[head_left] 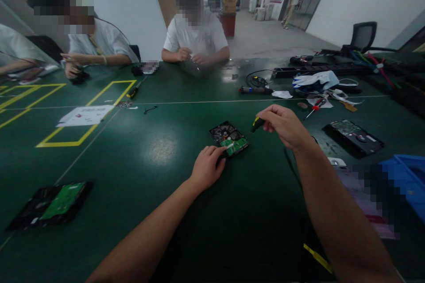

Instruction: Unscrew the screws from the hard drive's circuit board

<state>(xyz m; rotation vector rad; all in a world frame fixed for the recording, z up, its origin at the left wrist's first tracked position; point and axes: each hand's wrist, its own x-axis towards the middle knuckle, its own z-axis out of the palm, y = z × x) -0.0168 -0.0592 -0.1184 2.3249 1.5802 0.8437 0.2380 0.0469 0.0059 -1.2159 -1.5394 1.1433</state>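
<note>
A hard drive (229, 138) lies circuit side up on the green table, its green board toward me. My left hand (207, 168) rests at the drive's near edge, fingers curled, fingertips touching the board. My right hand (283, 126) hovers just right of the drive, closed around a small screwdriver (256, 124) with a yellow and black handle, its tip pointing down toward the drive.
Another drive (353, 137) lies to the right, a third (49, 205) at the near left. A blue bin (410, 183) stands at the right edge. Tools, cables and gloves (312, 80) clutter the far right. Two people sit across the table; paper (84, 115) lies by yellow tape.
</note>
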